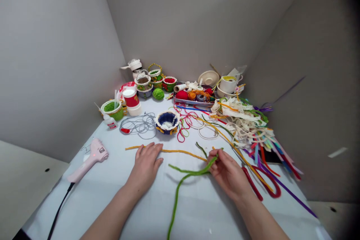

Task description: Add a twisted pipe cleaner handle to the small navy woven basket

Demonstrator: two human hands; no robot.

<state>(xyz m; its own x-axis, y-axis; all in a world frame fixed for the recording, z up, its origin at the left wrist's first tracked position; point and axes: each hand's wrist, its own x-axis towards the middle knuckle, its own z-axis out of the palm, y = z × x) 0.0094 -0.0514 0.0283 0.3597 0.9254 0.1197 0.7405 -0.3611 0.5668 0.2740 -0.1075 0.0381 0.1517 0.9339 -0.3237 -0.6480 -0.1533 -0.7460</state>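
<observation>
No legible text, brand or number: the red label point(112, 125) on the small white bottle point(107, 119) at left on the worktop point(87, 198) is too small to read, and markings on the red-banded white container point(131, 101) are likewise indecipherable.

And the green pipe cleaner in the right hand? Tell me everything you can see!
The green pipe cleaner looks thin, fuzzy and bent. The right hand pinches it above the pale table. Leftward from there, two strands show: a short one ends in view, while a longer one curves down past the picture's bottom edge. I can't tell whether they're one folded piece.
</observation>
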